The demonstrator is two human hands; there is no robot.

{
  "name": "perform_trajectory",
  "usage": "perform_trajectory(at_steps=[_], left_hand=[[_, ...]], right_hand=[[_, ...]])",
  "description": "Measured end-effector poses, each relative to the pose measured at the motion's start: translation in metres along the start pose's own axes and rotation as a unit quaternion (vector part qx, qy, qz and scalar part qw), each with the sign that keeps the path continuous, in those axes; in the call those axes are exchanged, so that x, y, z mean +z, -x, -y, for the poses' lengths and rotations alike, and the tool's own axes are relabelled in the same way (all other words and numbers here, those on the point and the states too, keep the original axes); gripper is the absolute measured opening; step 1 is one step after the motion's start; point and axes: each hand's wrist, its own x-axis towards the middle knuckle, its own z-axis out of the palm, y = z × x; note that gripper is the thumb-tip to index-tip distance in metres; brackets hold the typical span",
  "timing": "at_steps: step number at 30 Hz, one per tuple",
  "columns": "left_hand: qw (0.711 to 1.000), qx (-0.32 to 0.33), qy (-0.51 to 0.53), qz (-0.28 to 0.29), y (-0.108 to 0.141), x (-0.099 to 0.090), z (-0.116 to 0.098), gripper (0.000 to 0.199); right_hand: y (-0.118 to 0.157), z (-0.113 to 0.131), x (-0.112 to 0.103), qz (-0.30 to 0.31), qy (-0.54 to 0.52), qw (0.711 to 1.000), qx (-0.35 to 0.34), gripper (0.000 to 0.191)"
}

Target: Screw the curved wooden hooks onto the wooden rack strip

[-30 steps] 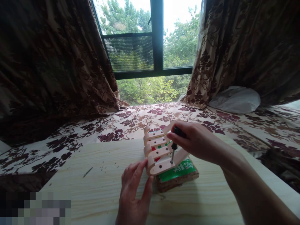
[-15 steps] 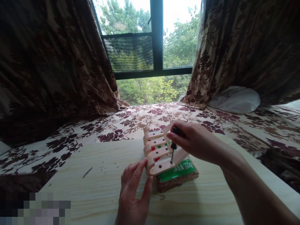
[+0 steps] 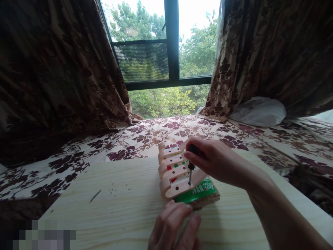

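Observation:
My right hand (image 3: 210,156) is wrapped round the black handle of a screwdriver (image 3: 191,166). The shaft points down, its tip at a hole in the nearest slat of a pale wooden slatted frame (image 3: 179,184). Rounded slat ends face left, and dark holes show along the slats. Beneath the frame lies a green-labelled package (image 3: 197,196) with brown sides. My left hand (image 3: 174,225) is in front of the package, its fingers partly extended and apart from the frame. Whether its fingertips touch the package's front edge I cannot tell.
The pale wooden board (image 3: 104,215) carries small crumbs and a thin dark sliver (image 3: 95,195). Behind it spreads a floral cloth (image 3: 145,135). A white plastic bag (image 3: 258,111) sits at the back right, beside the curtain (image 3: 231,62) and window (image 3: 171,41).
My left hand has let go of the frame's left end and moved right and nearer to me, in front of the package. My right hand stays on the screwdriver at the same hole.

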Motion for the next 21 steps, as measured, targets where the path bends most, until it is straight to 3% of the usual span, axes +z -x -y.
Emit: perform_trajectory(at_steps=[5, 7, 9, 12, 14, 21], left_hand=[[0.988, 0.076, -0.054, 0.120, -0.005, 0.009, 0.004, 0.026], [0.981, 0.097, -0.082, 0.144, -0.004, 0.012, 0.005, 0.031], [0.980, 0.105, -0.094, 0.143, -0.001, 0.018, 0.003, 0.037], [0.987, 0.030, -0.085, 0.130, 0.007, 0.029, 0.000, 0.038], [0.987, 0.025, -0.087, 0.131, 0.010, 0.033, 0.001, 0.039], [0.964, 0.153, -0.166, 0.140, 0.013, 0.030, 0.015, 0.039]], right_hand=[[0.000, 0.000, 0.002, -0.005, 0.006, 1.000, -0.003, 0.021], [-0.001, 0.000, 0.003, -0.010, 0.008, 1.000, 0.006, 0.022], [-0.001, 0.001, 0.002, -0.008, 0.007, 1.000, 0.008, 0.022], [0.000, 0.002, -0.001, 0.004, -0.002, 1.000, -0.017, 0.018], [0.001, 0.001, -0.003, 0.007, -0.010, 0.999, -0.035, 0.013], [-0.008, -0.007, 0.006, -0.019, 0.010, 1.000, 0.007, 0.021]])
